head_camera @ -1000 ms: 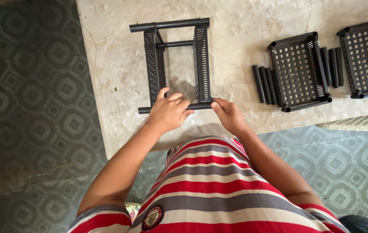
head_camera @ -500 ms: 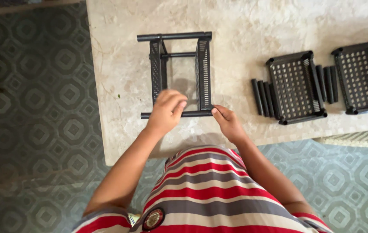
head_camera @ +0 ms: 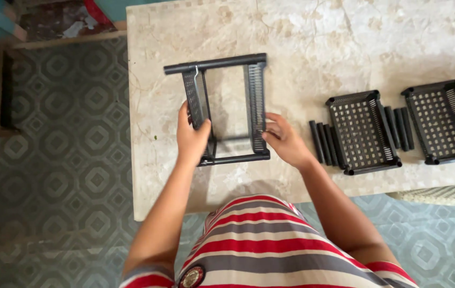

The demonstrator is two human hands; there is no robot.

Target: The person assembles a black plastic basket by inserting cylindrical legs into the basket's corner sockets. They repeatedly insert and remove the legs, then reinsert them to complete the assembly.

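A black plastic rack frame (head_camera: pixel 226 64), two perforated side panels joined by round tubes, stands on the pale marble table (head_camera: pixel 312 48). My left hand (head_camera: pixel 191 137) grips its left panel from outside. My right hand (head_camera: pixel 286 142) holds the right panel near its lower end. The frame's near tube sits between my wrists. Both hands are closed on the frame.
Two black perforated trays (head_camera: pixel 361 131) (head_camera: pixel 440 128) lie to the right on the table, with several loose black tubes (head_camera: pixel 323 143) (head_camera: pixel 401 127) beside them. A patterned tile floor (head_camera: pixel 62 176) lies left of the table. A woven white edge (head_camera: pixel 440 195) shows at lower right.
Both hands moved from the near tube up onto the side panels, left on the left panel, right on the right. The camera view shifted, so the table sits lower and further right.
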